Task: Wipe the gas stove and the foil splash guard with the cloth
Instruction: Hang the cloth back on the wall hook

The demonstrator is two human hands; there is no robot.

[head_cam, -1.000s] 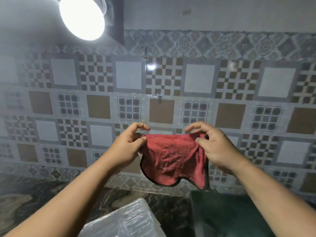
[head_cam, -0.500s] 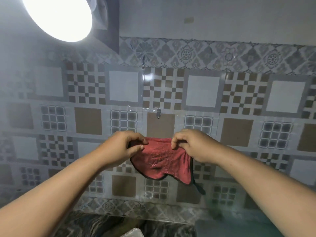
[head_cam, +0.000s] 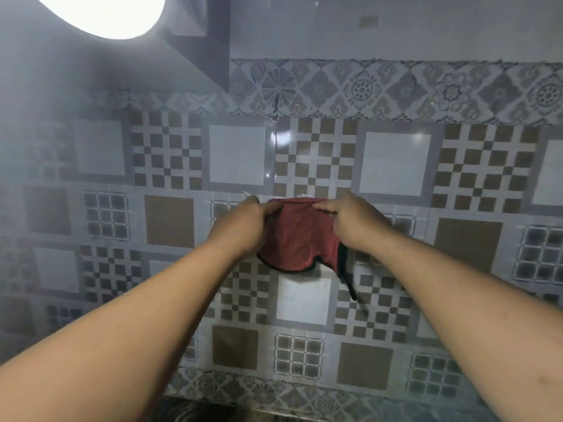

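Note:
A red cloth (head_cam: 300,236) with a dark edge hangs flat against the patterned foil splash guard (head_cam: 170,214) on the wall. My left hand (head_cam: 243,226) pinches its upper left corner and my right hand (head_cam: 353,223) pinches its upper right corner. Both hands press the cloth's top edge to the wall where a small hook was seen earlier; the hook is hidden now. A dark strip of the cloth's edge dangles at its lower right. The gas stove is out of view.
A bright round lamp (head_cam: 103,13) glares at the top left beside a dark duct (head_cam: 201,44). A strip of dark marbled counter (head_cam: 195,412) shows along the bottom edge.
Both hands have carried the cloth up and forward to the wall, where it now covers the hook. The view tilted upward, and the stove and plastic-covered box dropped out of sight.

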